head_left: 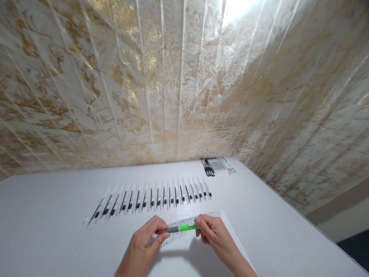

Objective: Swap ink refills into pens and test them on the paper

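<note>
A green pen (186,227) with a grey grip section is held level between my two hands, above a sheet of paper (221,219) covered in rows of dark writing near its top. My left hand (148,240) pinches the grey end between thumb and fingers. At the green end, my right hand (211,229) is closed round the barrel, hiding its tip. Beyond the hands, a long row of clear pen barrels (156,198) with dark refills and small black parts lies side by side on the table.
The white table (52,223) runs back to a wall with gold-and-white patterned covering (173,96). At the back right lie several black pens (208,168) beside a clear pack of thin refills (221,164). The table's right edge (291,207) slopes toward me.
</note>
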